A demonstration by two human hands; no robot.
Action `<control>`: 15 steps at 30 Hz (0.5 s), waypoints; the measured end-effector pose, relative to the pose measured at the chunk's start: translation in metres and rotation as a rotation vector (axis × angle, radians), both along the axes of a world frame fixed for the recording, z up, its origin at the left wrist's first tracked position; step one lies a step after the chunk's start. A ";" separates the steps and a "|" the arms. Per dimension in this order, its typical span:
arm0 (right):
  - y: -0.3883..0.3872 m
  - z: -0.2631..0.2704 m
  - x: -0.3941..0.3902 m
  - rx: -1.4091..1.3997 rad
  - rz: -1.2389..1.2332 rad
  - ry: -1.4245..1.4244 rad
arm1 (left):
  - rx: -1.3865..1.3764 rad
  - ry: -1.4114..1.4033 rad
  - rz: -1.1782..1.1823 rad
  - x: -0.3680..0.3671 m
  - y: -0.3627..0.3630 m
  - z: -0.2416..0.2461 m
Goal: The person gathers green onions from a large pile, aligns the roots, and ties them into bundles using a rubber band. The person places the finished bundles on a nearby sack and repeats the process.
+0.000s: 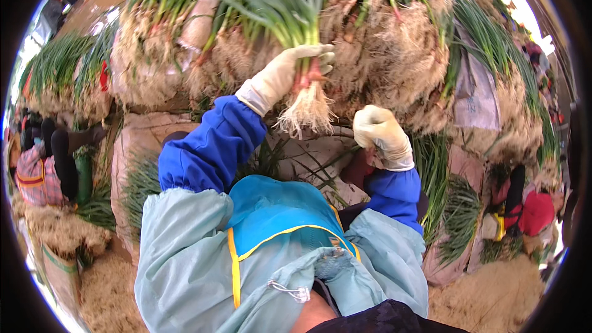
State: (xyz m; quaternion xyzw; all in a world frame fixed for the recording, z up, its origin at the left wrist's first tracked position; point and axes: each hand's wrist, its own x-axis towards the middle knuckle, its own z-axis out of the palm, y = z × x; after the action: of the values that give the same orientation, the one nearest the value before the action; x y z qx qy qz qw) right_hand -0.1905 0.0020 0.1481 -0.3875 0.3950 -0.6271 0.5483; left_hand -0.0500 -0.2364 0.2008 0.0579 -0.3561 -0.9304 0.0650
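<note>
My left hand (282,71), in a pale glove, grips a bunch of green onions (307,71) around the reddish lower stems. Its green leaves point away from me, and the pale roots hang towards me. To the right and nearer to me is my right hand (381,132), gloved too, with its fingers curled in. A small pinkish piece (373,157) shows beneath it; whether the fingers hold this is unclear. Beyond both hands lies a long heap of unsorted green onions (388,51), its root ends facing me.
Loose green onions lie on sacking (143,132) at my left and in a leafy pile (432,180) at my right. Root trimmings (111,296) cover the ground behind. Other people sit along the row, one in a plaid top (39,175), another near a red garment (536,212).
</note>
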 end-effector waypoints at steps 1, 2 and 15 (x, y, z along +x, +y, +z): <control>0.006 -0.020 -0.012 0.429 -0.088 0.218 | -0.133 -0.040 -0.025 0.009 -0.004 0.010; 0.005 -0.043 -0.021 0.590 -0.098 0.513 | -0.195 -0.244 0.099 0.015 0.002 0.020; -0.051 -0.173 -0.022 0.974 0.520 0.868 | -0.530 -0.610 1.216 0.457 0.063 0.122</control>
State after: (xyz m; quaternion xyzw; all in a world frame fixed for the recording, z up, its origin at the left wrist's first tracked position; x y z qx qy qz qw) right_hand -0.2127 -0.0487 -0.0252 -0.3951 0.7086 -0.0160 0.5844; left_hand 0.4075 -0.1733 0.3228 0.4842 -0.4768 -0.5549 0.4799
